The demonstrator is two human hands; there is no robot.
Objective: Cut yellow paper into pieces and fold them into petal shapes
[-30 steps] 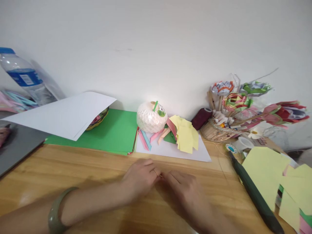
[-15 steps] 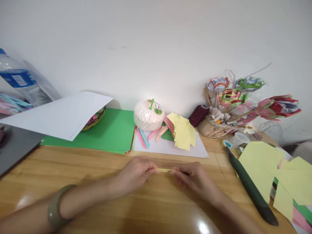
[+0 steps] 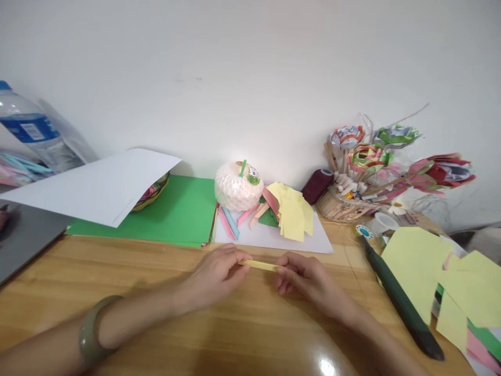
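Between my two hands, above the wooden table, a narrow folded strip of yellow paper (image 3: 261, 266) is stretched out. My left hand (image 3: 221, 271), with a ring on one finger, pinches its left end. The right end is pinched between the thumb and fingers of my right hand (image 3: 303, 274). Just beyond the hands, a stack of yellow paper pieces (image 3: 294, 214) and pink, blue and peach folded strips (image 3: 230, 223) lie on a white sheet (image 3: 317, 241). A white textured round object (image 3: 237, 187) with a green stick stands behind them.
Green paper (image 3: 188, 209) and a raised white sheet (image 3: 97, 183) are at the left, near a bottle (image 3: 33, 130). At the right are a basket (image 3: 340, 209) of paper flowers, a maroon thread spool (image 3: 318, 186), a long dark green tool (image 3: 403, 300) and yellow sheets (image 3: 415, 266).
The yellow strip has tilted, its left end now higher, and shows more of its face. My left fingers have risen slightly and spread along it; my right fingers have shifted their grip.
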